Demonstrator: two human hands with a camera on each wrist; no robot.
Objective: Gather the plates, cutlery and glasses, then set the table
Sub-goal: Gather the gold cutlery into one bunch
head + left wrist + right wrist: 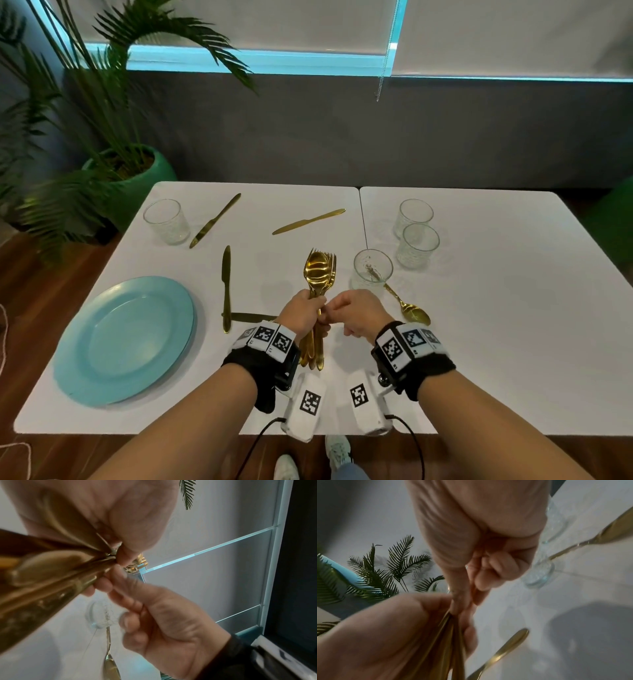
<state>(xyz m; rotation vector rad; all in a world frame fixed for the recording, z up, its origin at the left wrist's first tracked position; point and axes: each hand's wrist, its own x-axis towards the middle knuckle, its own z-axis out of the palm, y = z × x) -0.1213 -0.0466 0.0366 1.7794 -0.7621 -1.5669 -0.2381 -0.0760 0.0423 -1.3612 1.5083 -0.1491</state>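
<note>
Gripping the bundle of gold spoons and forks (320,274) at frame centre, the left hand (303,313) risks fanning it loose if the right hand (356,313), pinching one handle, pulls askew.

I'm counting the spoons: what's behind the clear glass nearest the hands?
A single gold spoon lies on the white table by the nearest clear glass, bowl toward the person. Its handle runs behind the glass, showing distorted through it; the handle's tip can't be made out.
</note>
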